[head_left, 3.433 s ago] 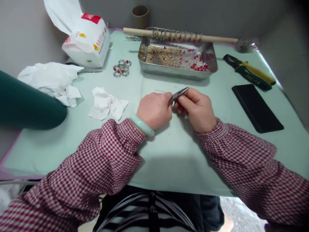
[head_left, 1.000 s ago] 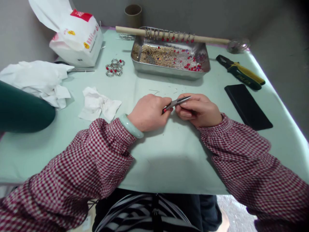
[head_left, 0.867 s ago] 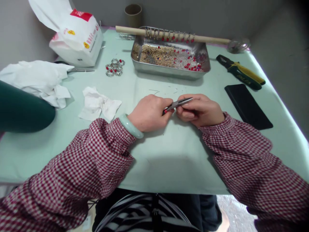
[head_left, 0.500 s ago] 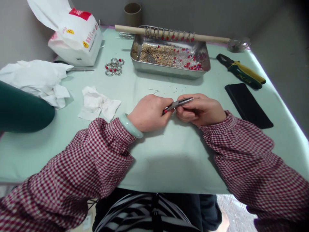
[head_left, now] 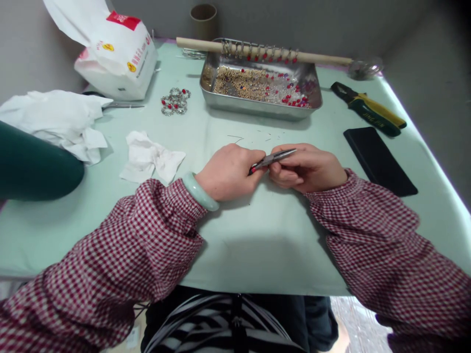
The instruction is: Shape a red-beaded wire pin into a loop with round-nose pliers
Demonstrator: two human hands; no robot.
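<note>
Clasped in the left hand, slim pliers, with the jaws slanting right and away, across the fingers of the right hand. Jaws looking closed or nearly so; anything between them too small to tell. Right fingers curled in, thumb near the plier tips; cannot tell whether grasping anything. Around the left wrist, a pale green bangle. Just beyond the hands, on the pale green tabletop, thin dark wire bits.

Farther out, a metal tray of gold, clear and red beads, with a wooden rod along the far side, strung with small beaded loops. Left of the tray, a clump of beaded rings; nearer, a crumpled tissue. At far left, a tissue pack; nearer, a white tissue heap, partly behind a dark green cylinder. To the right, green-and-yellow pliers, and just nearer, a flat black slab. Behind the tray, toward the left, a brown cup.
</note>
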